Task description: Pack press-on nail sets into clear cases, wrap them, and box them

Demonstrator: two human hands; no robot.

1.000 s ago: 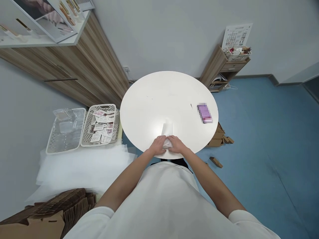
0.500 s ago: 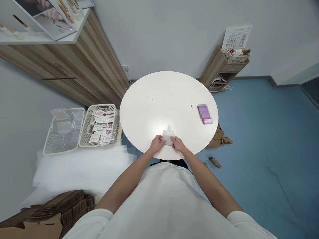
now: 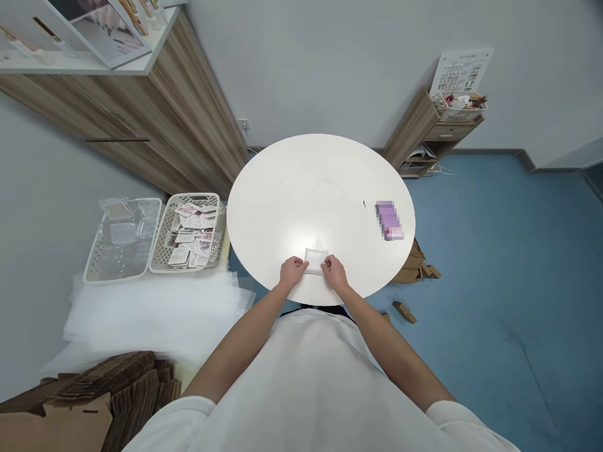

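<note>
A small white folded packet [image 3: 315,258] lies on the round white table [image 3: 320,188], near its front edge. My left hand [image 3: 292,272] pinches the packet's left side with curled fingers. On the packet's right side my right hand [image 3: 333,274] grips it in the same way. Both hands rest on the tabletop with the packet between them. What is inside the packet is not visible.
A blurred purple item [image 3: 389,220] lies at the table's right. Left of the table stand a white basket of printed cards [image 3: 191,233] and a basket with clear plastic trays [image 3: 122,238], over white foam sheets [image 3: 155,311]. Flattened cardboard boxes [image 3: 85,395] sit bottom left; a wooden cabinet [image 3: 155,119] is behind.
The long white strip that reached up the table a second ago has been folded down into a short packet. Both hands have shifted apart to its two sides.
</note>
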